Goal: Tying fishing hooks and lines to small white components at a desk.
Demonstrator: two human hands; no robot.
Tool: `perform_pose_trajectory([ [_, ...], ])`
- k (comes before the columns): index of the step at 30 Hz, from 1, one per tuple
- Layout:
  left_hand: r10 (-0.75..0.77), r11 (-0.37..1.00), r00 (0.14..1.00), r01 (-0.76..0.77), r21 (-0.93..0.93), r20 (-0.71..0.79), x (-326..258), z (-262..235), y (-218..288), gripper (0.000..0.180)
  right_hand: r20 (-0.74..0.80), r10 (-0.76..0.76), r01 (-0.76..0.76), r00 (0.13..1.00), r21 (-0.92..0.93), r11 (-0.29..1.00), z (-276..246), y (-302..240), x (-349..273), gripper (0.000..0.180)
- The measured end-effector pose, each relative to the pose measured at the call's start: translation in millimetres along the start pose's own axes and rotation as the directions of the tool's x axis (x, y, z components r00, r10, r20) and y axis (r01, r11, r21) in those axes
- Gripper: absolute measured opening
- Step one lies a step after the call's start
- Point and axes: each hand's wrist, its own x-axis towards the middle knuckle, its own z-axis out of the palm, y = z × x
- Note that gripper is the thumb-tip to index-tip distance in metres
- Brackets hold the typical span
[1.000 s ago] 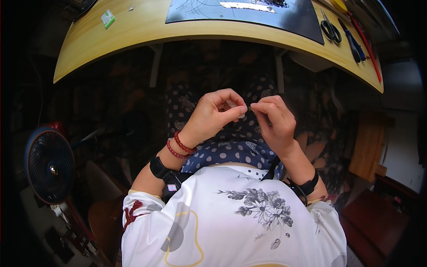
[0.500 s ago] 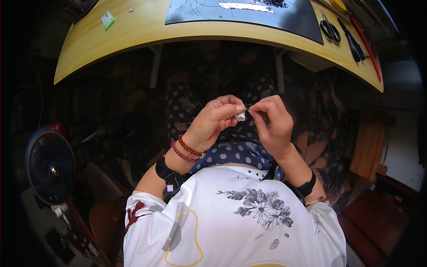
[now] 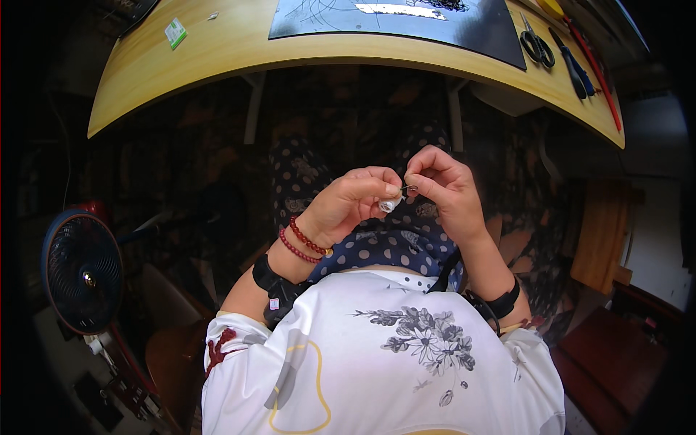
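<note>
Above my lap, my left hand (image 3: 351,199) is closed on a small white piece (image 3: 389,206), its thumb on top and fingertips curled behind. The piece looks rounded; its exact kind is too small to tell. A thin dark wire-like strand (image 3: 409,188) runs from beside the left thumb tip across to my right hand (image 3: 449,190). The right thumb and forefinger pinch that strand, and the other fingers fold in. The two hands are close together but apart. Where the strand meets the white piece is hidden by the left fingertips.
Ahead stands a wooden table (image 3: 210,54) with a curved-looking near edge. On it lie a dark shiny mat (image 3: 326,27) with loose black strands, black-handled scissors (image 3: 537,51), a blue-handled tool (image 3: 576,76) and a green-white packet (image 3: 175,33). A fan (image 3: 83,272) is at left.
My right hand has rolled, its thumb now nearer the forefinger tip on the strand. The white piece has tipped and shifted slightly lower in the left fingers.
</note>
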Motion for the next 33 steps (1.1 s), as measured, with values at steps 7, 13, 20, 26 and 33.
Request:
perform_pose_trajectory([
  [7, 0.232, 0.836, 0.959, -0.110, 0.538, -0.165, -3.9, 11.2, 6.9, 0.008, 0.176, -0.350, 0.386, 0.920, -0.563, 0.731, 1.4, -20.6, 2.4, 0.012],
  [13, 0.341, 0.775, 0.926, -0.180, 0.606, -0.161, -4.6, 12.6, 12.4, 0.006, -0.162, -0.326, 0.291, 0.931, -0.206, 0.934, 7.6, -9.3, -6.2, 0.006],
  [20, 0.474, 0.660, 0.871, -0.258, 0.706, -0.125, -6.6, 10.1, 11.7, 0.004, -0.200, -0.104, 0.078, 0.974, -0.133, 0.988, 12.8, -4.7, -8.8, 0.014],
  [26, 0.581, 0.282, 0.812, -0.266, 0.922, 0.057, -8.0, 21.2, 20.4, 0.001, -0.306, -0.152, 0.078, 0.940, -0.241, 0.967, -1.8, -13.6, -4.4, 0.010],
  [33, 0.588, 0.456, 0.809, -0.304, 0.836, -0.026, -10.4, 21.7, 13.9, 0.003, 0.189, -0.880, 0.019, 0.436, -0.979, -0.201, -87.7, -127.3, 35.1, 0.017],
])
